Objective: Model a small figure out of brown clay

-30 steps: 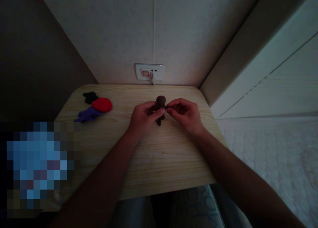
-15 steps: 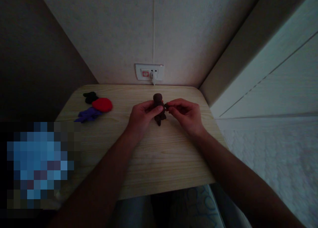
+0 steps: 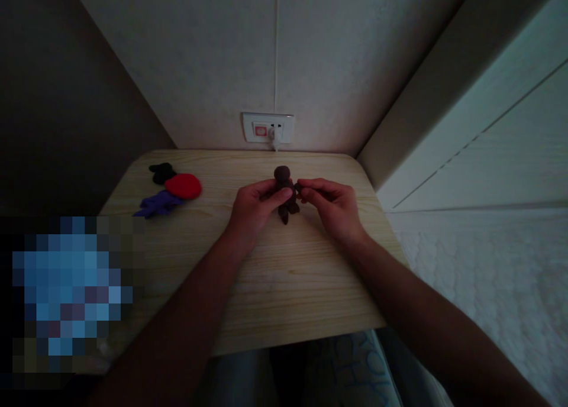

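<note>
A small brown clay figure (image 3: 282,174) with a round head, a body and two short legs is held upright above the table. My left hand (image 3: 255,209) is closed around its body from the left, thumb across the front. On the other side, my right hand (image 3: 332,203) pinches a small dark brown clay piece (image 3: 298,187) between thumb and fingertips, at the figure's side. Whether that piece is joined to the body I cannot tell. The back of the figure is hidden by the left fingers.
On the wooden table (image 3: 284,294) at the left lie a red clay disc (image 3: 183,186), a purple clay lump (image 3: 160,203) and black clay pieces (image 3: 163,173). A wall socket (image 3: 267,128) with a plug sits behind. A blurred-out blue patch covers the lower left.
My right fingers have shifted slightly at the figure's side, still pinching the small piece. The left hand keeps its hold; the figure's legs look slightly turned.
</note>
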Available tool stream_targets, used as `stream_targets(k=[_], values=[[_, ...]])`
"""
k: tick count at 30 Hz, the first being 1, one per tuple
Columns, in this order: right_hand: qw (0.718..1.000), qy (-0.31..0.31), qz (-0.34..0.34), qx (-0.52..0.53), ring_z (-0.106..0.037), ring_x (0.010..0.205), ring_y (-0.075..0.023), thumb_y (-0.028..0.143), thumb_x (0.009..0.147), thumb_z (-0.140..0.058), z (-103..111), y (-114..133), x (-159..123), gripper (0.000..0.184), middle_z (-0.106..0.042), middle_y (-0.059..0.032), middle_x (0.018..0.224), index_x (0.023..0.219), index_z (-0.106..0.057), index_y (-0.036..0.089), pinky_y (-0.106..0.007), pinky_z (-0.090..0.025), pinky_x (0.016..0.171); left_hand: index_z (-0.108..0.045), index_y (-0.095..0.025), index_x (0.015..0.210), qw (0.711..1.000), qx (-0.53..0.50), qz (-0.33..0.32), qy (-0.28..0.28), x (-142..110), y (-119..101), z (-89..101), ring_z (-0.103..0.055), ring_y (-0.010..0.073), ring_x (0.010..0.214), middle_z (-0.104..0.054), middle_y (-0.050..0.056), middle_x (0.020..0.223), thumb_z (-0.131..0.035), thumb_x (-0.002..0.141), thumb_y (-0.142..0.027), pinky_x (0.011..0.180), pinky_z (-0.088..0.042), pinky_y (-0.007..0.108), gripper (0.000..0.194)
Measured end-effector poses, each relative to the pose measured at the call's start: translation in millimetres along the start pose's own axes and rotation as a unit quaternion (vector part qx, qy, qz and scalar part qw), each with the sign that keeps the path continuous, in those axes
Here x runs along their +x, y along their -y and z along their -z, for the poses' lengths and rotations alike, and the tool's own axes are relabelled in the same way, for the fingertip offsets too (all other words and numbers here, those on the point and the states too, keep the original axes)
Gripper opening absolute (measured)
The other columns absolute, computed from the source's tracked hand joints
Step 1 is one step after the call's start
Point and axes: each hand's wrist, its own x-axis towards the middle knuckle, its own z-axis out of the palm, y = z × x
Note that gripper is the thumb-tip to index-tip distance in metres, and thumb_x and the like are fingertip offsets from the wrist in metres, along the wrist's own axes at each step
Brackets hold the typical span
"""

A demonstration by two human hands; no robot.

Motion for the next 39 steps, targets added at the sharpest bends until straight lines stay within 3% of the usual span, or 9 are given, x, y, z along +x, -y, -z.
stream_targets(k=[9,26,29,35,39], values=[[1.0,0.014,-0.001,-0.019,-0.08,0.096,-0.0215,0.037,0.082,-0.089,0.1,2.1,-2.2,0.021,-0.086,-0.0042,0.104,0.1,-0.086,0.026,-0.042,-0.067,0.097,-0.088,-0.021,0.095,1.0,0.007,-0.002,-0.005,-0.7,-1.9,-0.6,-0.077,0.0233,0.091,-0.085,0.008,0.101,-0.094,0.072,-0.036,0.083,-0.06,0.035,0.028],[0.988,0.036,0.102,-0.107,-0.073,0.095,-0.0217,0.036,0.089,-0.081,-0.1,8.0,-3.6,0.016,-0.079,-0.0064,0.101,0.103,-0.087,0.031,-0.039,-0.064,0.082,-0.088,-0.021,0.092,1.0,0.008,0.003,0.005,-1.6,-3.4,-0.5,-0.073,0.0207,0.079,-0.083,0.006,0.09,-0.093,0.072,-0.036,0.071,-0.056,0.033,0.026],[0.991,0.031,0.094,-0.088,-0.075,0.094,-0.0207,0.034,0.089,-0.082,-1.2,7.6,-3.6,0.016,-0.081,-0.006,0.102,0.103,-0.087,0.029,-0.039,-0.064,0.085,-0.088,-0.021,0.093,1.0,0.008,0.005,-0.001,-1.7,-3.4,-0.9,-0.074,0.0208,0.081,-0.084,0.007,0.093,-0.093,0.072,-0.035,0.075,-0.057,0.034,0.026],[0.999,0.014,0.014,-0.034,-0.08,0.094,-0.0215,0.035,0.082,-0.087,-1.0,1.3,-2.0,0.021,-0.085,-0.0051,0.103,0.1,-0.084,0.025,-0.042,-0.067,0.095,-0.088,-0.021,0.095,1.0,-0.002,0.005,-0.002,-0.4,-1.7,-2.0,-0.076,0.0217,0.09,-0.085,0.007,0.099,-0.093,0.072,-0.034,0.085,-0.059,0.034,0.027],[0.996,0.017,0.053,-0.074,-0.079,0.09,-0.0208,0.032,0.085,-0.083,-0.4,2.6,-3.6,0.015,-0.085,-0.0055,0.102,0.098,-0.085,0.025,-0.039,-0.067,0.089,-0.087,-0.02,0.092,1.0,0.0,0.007,-0.003,-0.5,-2.8,-2.7,-0.075,0.0211,0.083,-0.084,0.007,0.094,-0.095,0.069,-0.035,0.078,-0.058,0.034,0.028]])
